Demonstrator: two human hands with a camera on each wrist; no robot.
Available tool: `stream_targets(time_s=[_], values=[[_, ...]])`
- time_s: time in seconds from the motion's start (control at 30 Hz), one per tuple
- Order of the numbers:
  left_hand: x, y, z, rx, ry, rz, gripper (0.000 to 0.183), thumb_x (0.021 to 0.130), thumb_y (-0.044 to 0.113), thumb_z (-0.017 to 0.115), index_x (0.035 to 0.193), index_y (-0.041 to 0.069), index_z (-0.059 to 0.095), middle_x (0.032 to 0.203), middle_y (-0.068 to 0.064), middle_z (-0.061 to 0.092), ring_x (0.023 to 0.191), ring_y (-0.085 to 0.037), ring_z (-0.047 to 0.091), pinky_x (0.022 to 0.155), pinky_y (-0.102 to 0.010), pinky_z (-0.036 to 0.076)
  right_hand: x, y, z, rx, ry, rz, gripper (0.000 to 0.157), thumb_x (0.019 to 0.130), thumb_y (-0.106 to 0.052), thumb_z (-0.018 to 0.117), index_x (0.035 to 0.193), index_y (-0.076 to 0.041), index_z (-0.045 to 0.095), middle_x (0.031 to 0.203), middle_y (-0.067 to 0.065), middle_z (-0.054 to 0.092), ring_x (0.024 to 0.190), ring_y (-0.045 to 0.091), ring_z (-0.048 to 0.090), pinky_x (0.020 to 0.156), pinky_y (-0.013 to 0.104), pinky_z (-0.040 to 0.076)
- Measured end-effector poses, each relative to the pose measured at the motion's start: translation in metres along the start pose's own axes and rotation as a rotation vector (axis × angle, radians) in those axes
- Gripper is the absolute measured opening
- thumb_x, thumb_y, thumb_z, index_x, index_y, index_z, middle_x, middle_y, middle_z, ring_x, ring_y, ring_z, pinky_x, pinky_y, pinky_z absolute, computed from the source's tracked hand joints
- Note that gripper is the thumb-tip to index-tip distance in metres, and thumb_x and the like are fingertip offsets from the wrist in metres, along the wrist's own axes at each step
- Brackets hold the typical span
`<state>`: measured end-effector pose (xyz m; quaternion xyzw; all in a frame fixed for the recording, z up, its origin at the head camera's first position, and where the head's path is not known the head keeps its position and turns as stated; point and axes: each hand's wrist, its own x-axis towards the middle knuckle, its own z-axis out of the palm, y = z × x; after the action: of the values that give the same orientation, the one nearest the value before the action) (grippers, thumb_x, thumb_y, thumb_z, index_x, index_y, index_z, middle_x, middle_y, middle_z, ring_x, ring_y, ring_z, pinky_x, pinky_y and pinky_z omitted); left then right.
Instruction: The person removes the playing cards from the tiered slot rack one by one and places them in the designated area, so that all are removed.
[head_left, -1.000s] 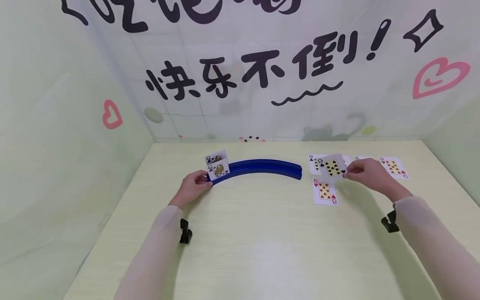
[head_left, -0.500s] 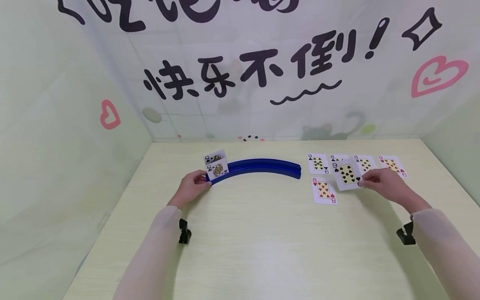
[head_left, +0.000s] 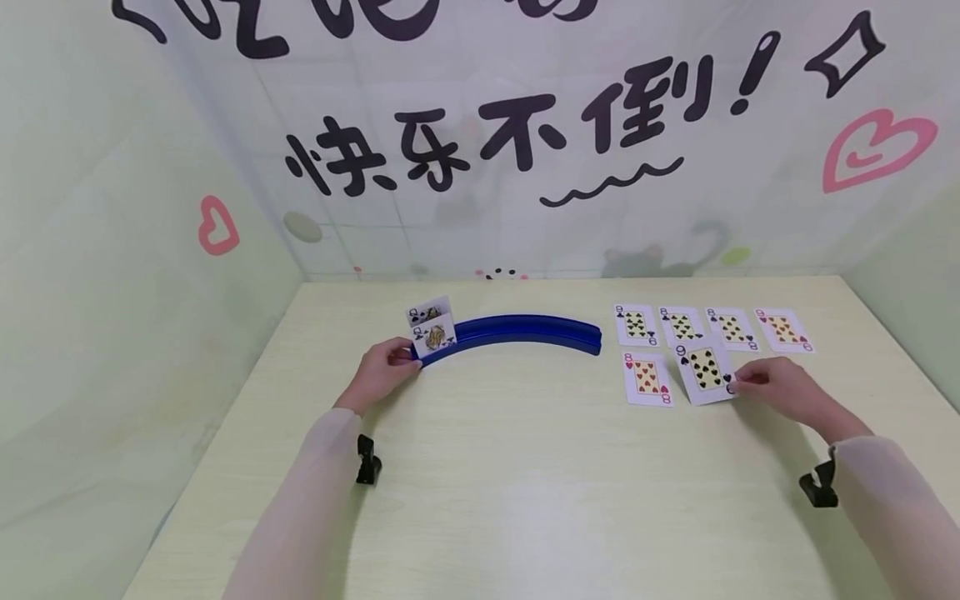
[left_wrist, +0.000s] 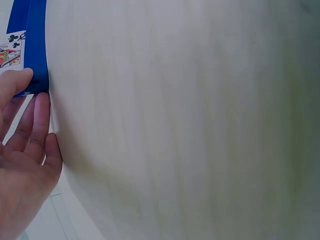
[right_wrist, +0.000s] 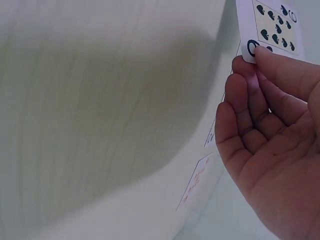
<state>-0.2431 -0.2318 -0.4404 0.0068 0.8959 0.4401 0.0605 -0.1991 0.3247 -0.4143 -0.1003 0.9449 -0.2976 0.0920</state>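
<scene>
In the head view my left hand (head_left: 377, 372) grips the left end of a blue curved card holder (head_left: 517, 327). The left wrist view shows the thumb over the holder's end (left_wrist: 37, 60) and fingers behind it. Two queens stand in that end, the queen of clubs (head_left: 435, 337) in front of a black queen (head_left: 422, 312). My right hand (head_left: 787, 392) pinches the nine of spades (head_left: 705, 372) by its lower right corner, thumb on its face. The card is tilted close over the table, just right of the eight of hearts (head_left: 647, 380).
Along the back right lies a row of face-up cards: a black nine (head_left: 636, 325), two black eights, one of them (head_left: 731, 329) third in the row, and a red nine (head_left: 783, 331). A printed cloth wall (head_left: 480, 233) rises behind the pale table (head_left: 510, 483).
My right hand has carried the nine of spades rightward and toward me, from over the back row to beside the eight of hearts. The left hand has kept its grip on the holder.
</scene>
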Motion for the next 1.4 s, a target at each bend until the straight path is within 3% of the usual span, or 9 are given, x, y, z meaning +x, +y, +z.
stream_targets(time_s=[0.63,1.1,1.4], values=[[0.002,-0.001,0.001,0.002,0.012,0.001,0.037,0.087,0.011,0.062,0.122,0.001,0.052,0.107,-0.016,0.058,0.096,-0.026,0.056,0.084,-0.037,0.047,-0.002,0.002,0.008,0.031,-0.051,0.118,0.040,0.082,-0.023,0.068,0.102,0.010,0.060,0.083,0.012,0.059,0.071,0.020,0.051,0.060,0.030,0.040],[0.000,0.001,0.001,0.001,0.005,0.010,0.038,0.087,0.011,0.063,0.122,0.000,0.052,0.107,-0.017,0.058,0.096,-0.027,0.056,0.084,-0.038,0.047,-0.001,-0.005,0.012,0.092,-0.085,0.185,0.040,0.082,-0.020,0.067,0.104,0.010,0.054,0.075,0.006,0.057,0.065,0.017,0.051,0.059,0.030,0.042],[0.001,-0.001,0.000,0.003,-0.002,0.007,0.038,0.088,0.013,0.062,0.122,0.001,0.052,0.108,-0.017,0.058,0.096,-0.027,0.056,0.085,-0.038,0.046,-0.001,-0.003,0.014,0.083,-0.085,0.209,0.041,0.083,-0.024,0.067,0.106,0.008,0.054,0.081,0.011,0.056,0.069,0.020,0.051,0.060,0.030,0.041]])
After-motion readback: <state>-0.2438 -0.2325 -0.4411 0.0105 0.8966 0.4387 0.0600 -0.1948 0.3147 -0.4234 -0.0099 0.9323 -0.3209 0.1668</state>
